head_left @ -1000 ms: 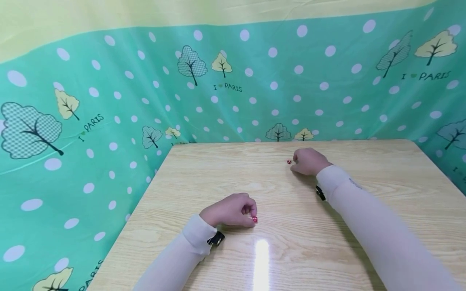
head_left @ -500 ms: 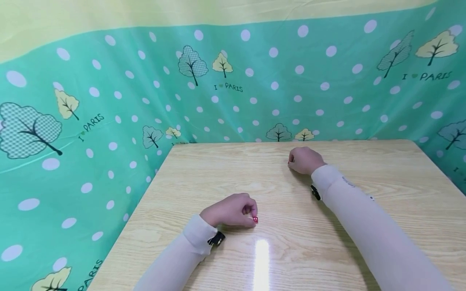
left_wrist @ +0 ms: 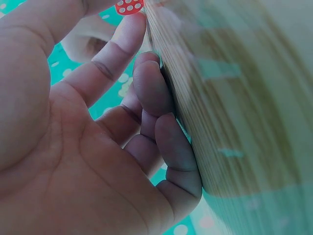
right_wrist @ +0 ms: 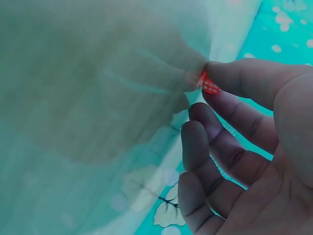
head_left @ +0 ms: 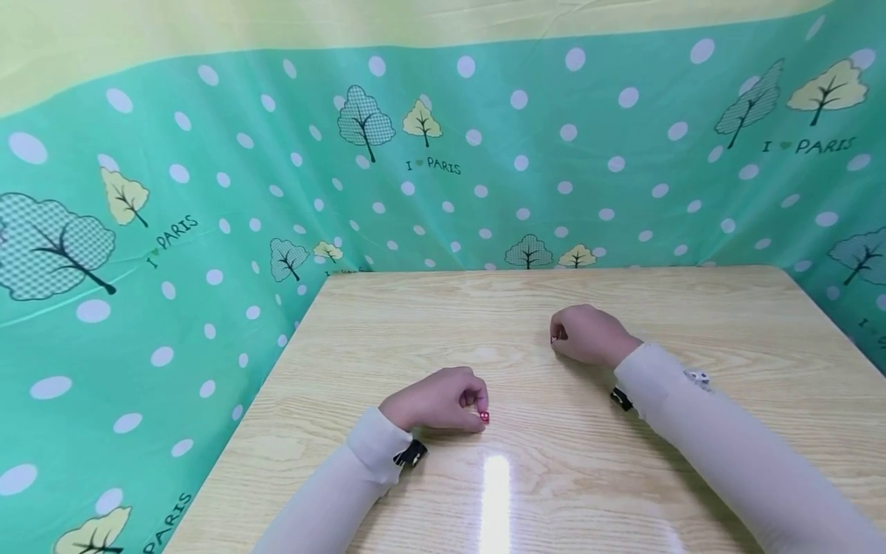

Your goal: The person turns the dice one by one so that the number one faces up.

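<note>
Between thumb and index finger, my left hand (head_left: 439, 400) pinches a red die with white dots (head_left: 484, 417) low over the front-middle of the table. In the left wrist view that die (left_wrist: 129, 6) shows at the top edge, and the curled outer fingers rest along the tabletop. My right hand (head_left: 591, 335), farther back and to the right, pinches a second red die (head_left: 554, 339), mostly covered by the fingers in the head view. The right wrist view shows this die (right_wrist: 210, 86) between thumb and index fingertip, close to the table surface.
Both dice are over a light wood-grain table (head_left: 415, 315). A green curtain (head_left: 429, 215) with white dots and printed trees hangs behind and to the left. A white dotted object (head_left: 697, 377) shows by the right sleeve. Black wrist straps (head_left: 411, 454) show below the cuffs.
My right hand has closed its fingers on the far die and come nearer with it. More of the white dotted object by the right sleeve shows. My left hand has stayed in place.
</note>
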A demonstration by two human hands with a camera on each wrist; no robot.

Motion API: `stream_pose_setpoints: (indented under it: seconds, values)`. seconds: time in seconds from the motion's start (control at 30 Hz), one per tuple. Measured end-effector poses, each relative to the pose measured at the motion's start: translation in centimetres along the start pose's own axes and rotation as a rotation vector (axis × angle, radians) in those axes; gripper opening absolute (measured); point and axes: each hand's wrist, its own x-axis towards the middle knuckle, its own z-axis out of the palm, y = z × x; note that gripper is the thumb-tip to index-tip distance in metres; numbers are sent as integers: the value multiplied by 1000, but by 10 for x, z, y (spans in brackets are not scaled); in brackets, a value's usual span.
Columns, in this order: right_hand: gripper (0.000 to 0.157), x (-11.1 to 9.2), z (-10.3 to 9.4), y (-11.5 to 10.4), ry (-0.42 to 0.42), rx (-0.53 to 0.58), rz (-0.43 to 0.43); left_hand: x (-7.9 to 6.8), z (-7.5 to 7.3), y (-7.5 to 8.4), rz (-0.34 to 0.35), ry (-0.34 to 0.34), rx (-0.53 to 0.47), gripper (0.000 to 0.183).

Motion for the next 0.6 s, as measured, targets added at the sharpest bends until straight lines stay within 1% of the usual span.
stream_pose_setpoints:
  seconds: [0.2,0.4,0.6]
  values:
    - [9,-31,5,-11,8,-26,-41,-1,0,2,-7,1,-2,16]
    - [12,-60,7,-21,6,8,-66,-1,1,2,-11,1,-4,16]
    - [15,-91,10,-27,2,62,-99,-1,1,1,2,1,-1,16]
